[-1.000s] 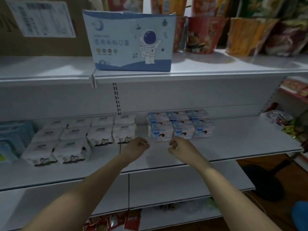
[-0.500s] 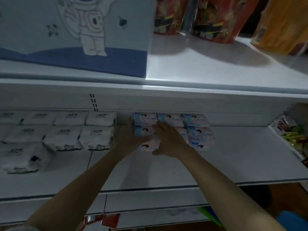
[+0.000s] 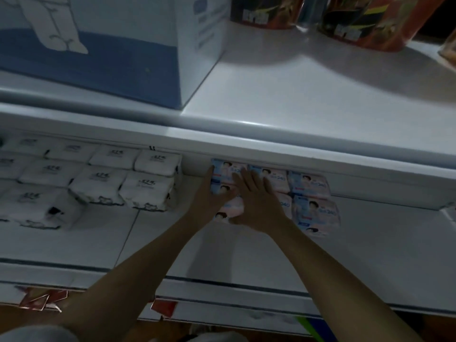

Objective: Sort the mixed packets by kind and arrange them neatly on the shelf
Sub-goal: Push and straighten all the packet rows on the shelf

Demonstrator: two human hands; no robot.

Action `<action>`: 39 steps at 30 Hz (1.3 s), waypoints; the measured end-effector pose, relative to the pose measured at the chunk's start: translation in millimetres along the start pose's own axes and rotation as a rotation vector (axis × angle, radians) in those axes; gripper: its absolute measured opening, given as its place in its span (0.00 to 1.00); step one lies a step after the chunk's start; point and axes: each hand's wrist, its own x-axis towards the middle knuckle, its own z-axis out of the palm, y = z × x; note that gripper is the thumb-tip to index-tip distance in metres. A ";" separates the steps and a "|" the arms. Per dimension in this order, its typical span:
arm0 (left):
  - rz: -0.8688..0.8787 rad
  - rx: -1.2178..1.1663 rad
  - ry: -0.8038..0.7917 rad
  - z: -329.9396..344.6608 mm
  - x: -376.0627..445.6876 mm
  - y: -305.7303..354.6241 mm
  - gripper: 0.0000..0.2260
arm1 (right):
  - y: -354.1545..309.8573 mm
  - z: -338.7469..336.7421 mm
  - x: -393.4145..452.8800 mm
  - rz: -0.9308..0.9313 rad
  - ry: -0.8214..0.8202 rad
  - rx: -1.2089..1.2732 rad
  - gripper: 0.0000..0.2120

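Pink packets (image 3: 313, 193) lie grouped on the shelf (image 3: 382, 243), right of the white packets (image 3: 148, 191). The left hand (image 3: 209, 196) touches their left side; the right hand (image 3: 256, 203) presses flat, fingers spread. Better push gently, both sides together, so the rows stay straight.

A white shelf (image 3: 246, 248) is carrying white packets (image 3: 145, 191) on its left and pink-and-blue packets (image 3: 313, 201) stacked farther right, the two groups sitting apart.
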 end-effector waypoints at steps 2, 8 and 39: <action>-0.005 0.002 0.010 -2.1 2.1 -1.8 0.25 | -1.2 -0.8 -0.3 -0.007 0.003 0.017 0.56; 0.015 0.132 0.000 -5.4 0.0 6.2 0.25 | 1.9 -6.7 -3.5 -0.043 -0.063 0.076 0.57; 0.273 1.425 -0.289 61.8 2.7 25.1 0.50 | 94.8 -12.4 -35.4 -0.090 -0.026 0.049 0.58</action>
